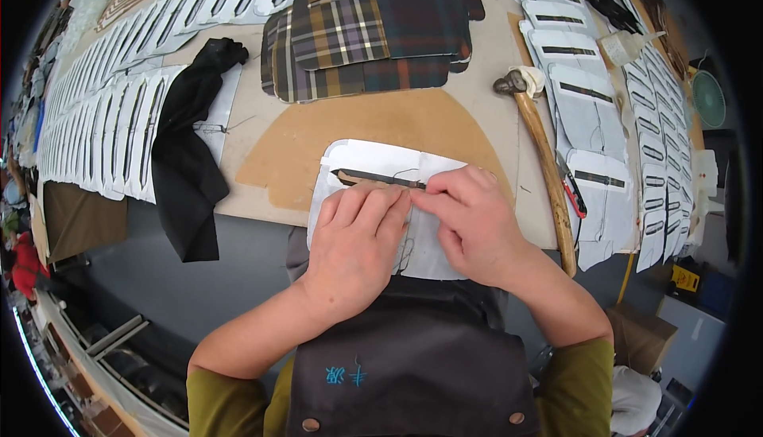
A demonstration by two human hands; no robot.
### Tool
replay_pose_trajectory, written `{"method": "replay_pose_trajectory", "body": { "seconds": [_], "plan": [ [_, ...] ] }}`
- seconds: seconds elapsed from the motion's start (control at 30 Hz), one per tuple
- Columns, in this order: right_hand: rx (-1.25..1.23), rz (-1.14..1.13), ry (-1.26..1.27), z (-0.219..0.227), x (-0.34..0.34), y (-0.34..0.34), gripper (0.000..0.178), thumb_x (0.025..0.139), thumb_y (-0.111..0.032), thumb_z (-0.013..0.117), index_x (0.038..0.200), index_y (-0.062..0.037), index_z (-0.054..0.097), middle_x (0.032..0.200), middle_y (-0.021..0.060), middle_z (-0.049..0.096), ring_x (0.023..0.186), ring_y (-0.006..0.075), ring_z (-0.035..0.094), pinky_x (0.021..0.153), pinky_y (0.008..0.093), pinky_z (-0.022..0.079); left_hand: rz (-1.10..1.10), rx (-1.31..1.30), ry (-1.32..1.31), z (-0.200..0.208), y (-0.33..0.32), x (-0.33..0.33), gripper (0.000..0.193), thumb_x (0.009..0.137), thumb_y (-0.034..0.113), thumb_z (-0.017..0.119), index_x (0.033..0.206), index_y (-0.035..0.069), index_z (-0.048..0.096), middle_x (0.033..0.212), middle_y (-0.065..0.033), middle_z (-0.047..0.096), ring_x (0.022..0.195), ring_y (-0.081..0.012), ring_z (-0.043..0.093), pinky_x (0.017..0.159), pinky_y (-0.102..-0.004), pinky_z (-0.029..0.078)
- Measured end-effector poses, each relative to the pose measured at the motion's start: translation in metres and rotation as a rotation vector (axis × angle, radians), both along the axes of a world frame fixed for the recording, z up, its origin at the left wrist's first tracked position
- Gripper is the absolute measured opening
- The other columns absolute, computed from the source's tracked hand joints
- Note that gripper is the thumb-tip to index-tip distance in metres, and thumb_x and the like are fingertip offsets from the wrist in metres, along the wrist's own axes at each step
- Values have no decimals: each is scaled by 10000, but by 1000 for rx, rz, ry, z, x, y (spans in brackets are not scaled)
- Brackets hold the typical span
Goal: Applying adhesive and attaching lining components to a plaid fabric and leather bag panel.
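A white-faced panel (373, 154) with rounded corners lies across the table's near edge, partly over my lap. A long dark-edged slot (358, 176) runs across it, with brown showing inside. My left hand (350, 238) presses on the panel, its fingers together and bent over the slot's lower edge. Beside it, my right hand (477, 218) has thumb and forefinger closed at the slot's right end. The fingertips of both hands nearly meet there and hide what is between them. Loose dark threads (407, 250) trail down the panel.
Plaid panels (373, 31) are piled beyond the tan sheet (381, 115). Black cloth (189, 143) hangs over the edge at left, near overlapping slotted panels (103, 135). At right lie a wooden-handled hammer (544, 159), a red-handled cutter (574, 197), more slotted panels (584, 79) and a nozzle bottle (624, 47).
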State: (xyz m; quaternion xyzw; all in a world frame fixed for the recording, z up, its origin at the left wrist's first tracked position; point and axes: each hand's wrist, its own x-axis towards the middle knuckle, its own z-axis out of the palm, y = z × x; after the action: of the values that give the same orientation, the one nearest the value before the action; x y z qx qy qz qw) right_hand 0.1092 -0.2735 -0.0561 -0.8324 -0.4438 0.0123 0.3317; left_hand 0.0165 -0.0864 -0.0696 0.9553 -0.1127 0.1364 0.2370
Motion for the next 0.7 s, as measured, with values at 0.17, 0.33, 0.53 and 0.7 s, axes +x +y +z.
{"method": "replay_pose_trajectory", "body": {
  "seconds": [0.17, 0.33, 0.53, 0.7],
  "plan": [
    [-167, 109, -167, 0, 6, -9, 275, 807, -49, 661, 1074, -61, 725, 1007, 43, 642, 945, 236, 614, 826, 376, 485, 7, 39, -1, 0, 3, 0, 428, 805, 82, 755, 1227, 61, 689, 1222, -39, 635, 1066, -256, 572, 934, -404, 431],
    [-98, 105, -50, 4, 11, -14, 292, 780, -41, 671, 1067, -55, 725, 985, 44, 638, 932, 243, 613, 832, 374, 489, 30, 66, 43, -1, -2, -3, 434, 815, 81, 727, 1248, 97, 701, 1202, -37, 634, 1015, -247, 559, 938, -402, 421],
    [-85, 103, -79, 2, 9, -16, 330, 746, -18, 668, 1071, -47, 717, 1007, 40, 636, 952, 251, 605, 837, 380, 486, 2, 172, -13, 0, -1, 0, 421, 807, 78, 691, 1226, 108, 718, 1191, -48, 627, 997, -240, 547, 950, -410, 412],
    [-172, 138, -111, 7, 11, -32, 344, 737, -19, 667, 1076, -51, 715, 1032, 26, 633, 956, 245, 599, 844, 379, 477, 6, 154, -37, -2, -1, 0, 411, 798, 65, 692, 1207, 104, 719, 1199, -51, 621, 992, -245, 549, 952, -419, 410]
  ]
}}
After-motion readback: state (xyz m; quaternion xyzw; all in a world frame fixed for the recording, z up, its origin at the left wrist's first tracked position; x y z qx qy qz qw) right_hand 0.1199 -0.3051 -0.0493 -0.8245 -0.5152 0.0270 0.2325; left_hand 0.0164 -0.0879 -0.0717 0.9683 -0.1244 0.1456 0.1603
